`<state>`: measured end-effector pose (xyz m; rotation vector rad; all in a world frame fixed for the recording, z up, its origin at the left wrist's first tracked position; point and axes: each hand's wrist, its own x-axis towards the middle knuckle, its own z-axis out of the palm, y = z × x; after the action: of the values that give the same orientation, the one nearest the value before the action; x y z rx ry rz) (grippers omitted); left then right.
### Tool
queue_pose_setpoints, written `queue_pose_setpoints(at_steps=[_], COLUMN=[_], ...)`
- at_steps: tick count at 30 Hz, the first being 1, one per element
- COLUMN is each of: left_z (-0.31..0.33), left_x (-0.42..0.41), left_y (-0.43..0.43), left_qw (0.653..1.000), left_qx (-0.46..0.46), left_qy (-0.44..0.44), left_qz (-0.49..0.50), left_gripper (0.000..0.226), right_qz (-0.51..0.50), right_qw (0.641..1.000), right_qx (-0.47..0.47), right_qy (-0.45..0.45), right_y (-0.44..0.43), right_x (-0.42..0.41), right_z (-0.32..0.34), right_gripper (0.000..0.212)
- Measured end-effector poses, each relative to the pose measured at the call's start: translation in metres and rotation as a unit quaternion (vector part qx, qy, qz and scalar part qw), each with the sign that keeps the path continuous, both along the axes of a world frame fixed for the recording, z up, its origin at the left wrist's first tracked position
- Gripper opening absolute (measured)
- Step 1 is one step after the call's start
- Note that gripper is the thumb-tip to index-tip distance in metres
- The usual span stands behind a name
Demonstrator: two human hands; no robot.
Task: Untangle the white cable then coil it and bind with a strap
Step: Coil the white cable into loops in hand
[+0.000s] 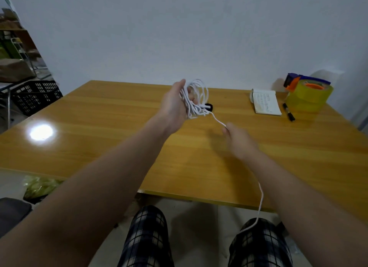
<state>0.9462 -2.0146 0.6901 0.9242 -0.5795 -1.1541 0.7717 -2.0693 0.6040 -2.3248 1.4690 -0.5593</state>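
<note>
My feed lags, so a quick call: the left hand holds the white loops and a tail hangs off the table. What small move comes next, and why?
Probably one more wrap: the right hand carries its strand of the white cable round the loops in the left hand. A tail trails past the table edge onto the knee, so the black strap looks premature.

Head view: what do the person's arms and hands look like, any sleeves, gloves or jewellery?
Left forearm and right forearm are bare to the frame's edge, no sleeves in view. The left hand and right hand wear no gloves; no watch, ring or bracelet shows, though the right hand is blurred. Checked dark-and-white trousers cover the legs.
</note>
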Motion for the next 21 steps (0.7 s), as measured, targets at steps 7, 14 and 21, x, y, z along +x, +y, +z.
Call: queue_pose_setpoints(at_steps=[7, 14, 21], left_z=[-0.011, -0.022, -0.036], left_x=[0.031, 0.029, 0.022], left_y=[-0.008, -0.012, -0.014], left_qw=[0.99, 0.987, 0.992], left_qx=[0.028, 0.055, 0.088], left_qy=[-0.039, 0.039, -0.081], left_qz=[0.136, 0.146, 0.039], left_gripper=[0.037, 0.039, 0.043], right_qz=[0.092, 0.215, 0.282], right_qw=[0.981, 0.922, 0.859], right_qx=[-0.059, -0.276, -0.428], right_qy=[-0.16, 0.165, 0.006], right_y=[0.011, 0.024, 0.037], right_x=[-0.011, 0.008, 0.031], right_z=[0.003, 0.022, 0.057], right_gripper=[0.019, 0.033, 0.021])
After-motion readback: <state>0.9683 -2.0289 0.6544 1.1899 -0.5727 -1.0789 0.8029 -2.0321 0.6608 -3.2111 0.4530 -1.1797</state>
